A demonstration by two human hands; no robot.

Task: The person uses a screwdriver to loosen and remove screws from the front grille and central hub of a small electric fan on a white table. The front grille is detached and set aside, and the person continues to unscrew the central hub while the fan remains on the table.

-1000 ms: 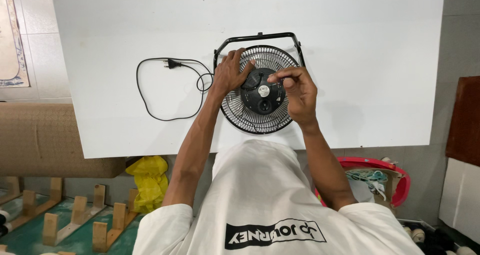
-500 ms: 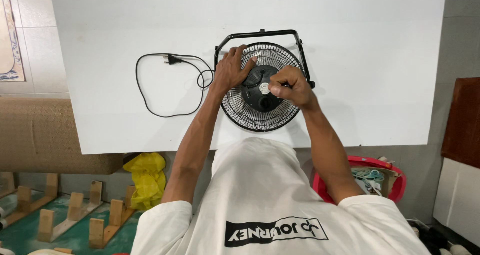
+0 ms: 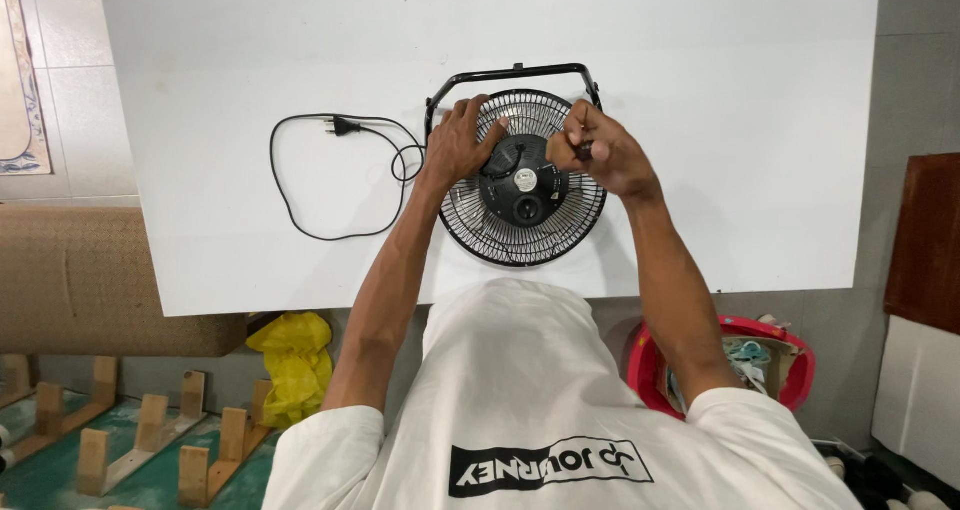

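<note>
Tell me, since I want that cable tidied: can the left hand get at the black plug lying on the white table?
Probably yes. The left hand rests on the round black fan grille, and the black plug lies on the white table to its left, with nothing between them but bare table and the looped black cord.

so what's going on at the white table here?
A person leans over a white table with a small black fan lying flat on it, grille up. The left hand presses on the grille's left side, steadying it. The right hand is closed around a small dark tool, its tip at the grille's upper right edge; what kind of tool is too small to tell. The fan's power cord lies looped to the left, unplugged.
</note>
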